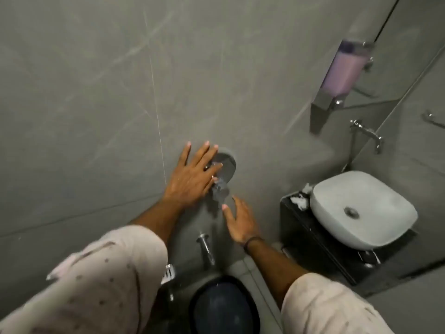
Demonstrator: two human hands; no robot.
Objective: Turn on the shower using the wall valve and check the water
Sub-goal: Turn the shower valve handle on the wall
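Observation:
A round chrome wall valve (227,165) sits on the grey tiled wall, with a lever handle (220,191) pointing down from it. My left hand (192,174) lies flat over the valve's left side, fingers spread, holding nothing. Just below the lever is my right hand (240,221), fingers apart, with one fingertip near the lever's end. A chrome spout (206,247) juts from the wall under the valve. I cannot tell whether water is running.
A dark bucket (221,307) stands under the spout. To the right, a white basin (361,208) rests on a black cabinet (313,239), with a wall tap (366,133) above it. A soap dispenser (344,73) hangs higher up.

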